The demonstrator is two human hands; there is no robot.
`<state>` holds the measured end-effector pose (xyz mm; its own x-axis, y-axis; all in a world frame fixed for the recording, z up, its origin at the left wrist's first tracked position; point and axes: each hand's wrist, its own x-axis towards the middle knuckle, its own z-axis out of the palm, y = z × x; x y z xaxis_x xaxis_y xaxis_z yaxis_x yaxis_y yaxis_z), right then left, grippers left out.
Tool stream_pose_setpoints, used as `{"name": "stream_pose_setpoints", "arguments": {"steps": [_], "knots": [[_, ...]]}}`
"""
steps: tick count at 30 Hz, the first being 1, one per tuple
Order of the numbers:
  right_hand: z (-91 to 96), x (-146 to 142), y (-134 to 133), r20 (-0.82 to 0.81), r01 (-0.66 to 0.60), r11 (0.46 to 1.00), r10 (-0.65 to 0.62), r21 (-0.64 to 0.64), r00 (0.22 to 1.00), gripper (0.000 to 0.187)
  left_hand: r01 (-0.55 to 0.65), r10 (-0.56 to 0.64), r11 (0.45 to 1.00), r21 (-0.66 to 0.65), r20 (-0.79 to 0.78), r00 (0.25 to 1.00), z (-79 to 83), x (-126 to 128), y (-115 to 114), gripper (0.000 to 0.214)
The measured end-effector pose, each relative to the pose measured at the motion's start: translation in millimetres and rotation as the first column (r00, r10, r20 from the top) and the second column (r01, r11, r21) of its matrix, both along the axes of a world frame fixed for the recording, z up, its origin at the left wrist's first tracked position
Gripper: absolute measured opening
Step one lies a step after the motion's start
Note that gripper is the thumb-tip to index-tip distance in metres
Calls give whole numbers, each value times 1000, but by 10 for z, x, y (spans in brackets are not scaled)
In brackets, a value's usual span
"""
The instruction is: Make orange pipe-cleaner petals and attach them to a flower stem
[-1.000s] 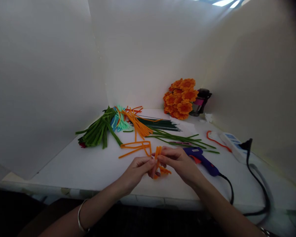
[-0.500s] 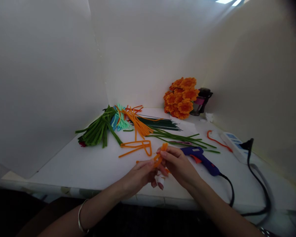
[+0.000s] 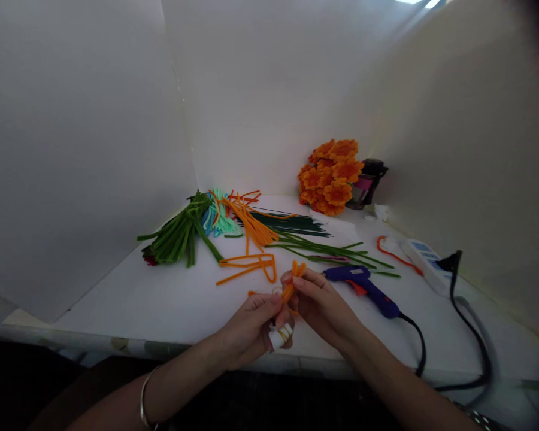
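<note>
Close to the table's front edge, my left hand (image 3: 251,326) and my right hand (image 3: 320,300) meet around folded orange pipe cleaners (image 3: 288,292). My left thumb and fingers pinch the lower part, while my right fingertips grip nearer the top, where short looped ends stick up. A white wrapping with yellowish lines (image 3: 280,336) is around a finger of my left hand. Just beyond my hands lie bent orange pipe cleaners (image 3: 247,263). To the right of my right hand rests a blue glue gun (image 3: 363,286) with an orange trigger.
Green pipe cleaners (image 3: 184,233), a pale blue-green bundle (image 3: 220,215), an orange bundle (image 3: 254,227) and dark green stems (image 3: 291,224) lie farther back. Orange flowers (image 3: 330,179) stand by a dark lantern-like object (image 3: 371,182). At right, a power strip (image 3: 426,266) trails a black cable (image 3: 476,344).
The orange pipe cleaners have been turned more upright between my fingers. My left hand has rolled slightly, showing more of the white wrapping.
</note>
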<state>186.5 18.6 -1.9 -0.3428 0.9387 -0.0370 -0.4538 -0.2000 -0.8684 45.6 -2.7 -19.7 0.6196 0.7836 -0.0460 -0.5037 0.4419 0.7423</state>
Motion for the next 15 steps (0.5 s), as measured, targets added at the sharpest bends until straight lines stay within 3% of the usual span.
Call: {"name": "stream_pose_setpoints", "arguments": {"steps": [4, 11, 15], "knots": [[5, 7, -4, 1, -28, 999, 28, 22, 1000, 16, 10, -10, 1000, 13, 5, 1000, 6, -7, -13, 52], [-5, 38, 6, 63, -33, 983, 22, 181, 998, 18, 28, -28, 1000, -3, 1, 1000, 2, -32, -23, 52], [2, 45, 2, 59, 13, 977, -26, 213, 998, 14, 51, -51, 998, -28, 5, 999, -1, -35, -30, 52]]}}
